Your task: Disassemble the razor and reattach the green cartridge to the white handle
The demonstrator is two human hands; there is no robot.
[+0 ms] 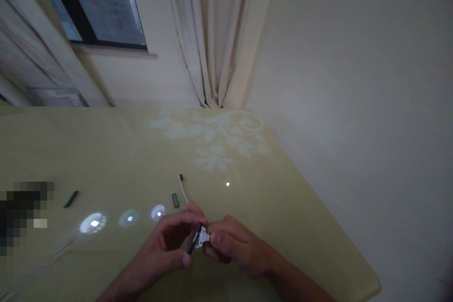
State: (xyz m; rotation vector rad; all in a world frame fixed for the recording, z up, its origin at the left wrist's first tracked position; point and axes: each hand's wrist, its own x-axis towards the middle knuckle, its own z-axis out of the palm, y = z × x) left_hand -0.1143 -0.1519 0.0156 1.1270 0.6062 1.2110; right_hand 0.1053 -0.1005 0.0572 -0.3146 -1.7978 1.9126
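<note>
My left hand (pixel 164 243) pinches a dark razor cartridge (pixel 194 239) by its two ends, between thumb and fingers. Close against its right side is the silver head of a razor handle (pixel 203 238), gripped in my right hand (pixel 235 245). Most of the handle is hidden inside my right fist. Whether the cartridge and the silver head are locked together I cannot tell. Just beyond my left fingers lies a small black and green razor cartridge (pixel 175 200). Beside it rests a slim white stick with a dark tip (pixel 183 189), its near end hidden behind my hand.
A glossy yellowish table (pixel 290 226) with a pale floral pattern spans the view. Farther left lies another black and green cartridge (pixel 71 199), with a thin pale stick (pixel 63 249) nearer me. A blurred-out patch covers the left edge. Wall, curtains (pixel 215 33) and window stand behind.
</note>
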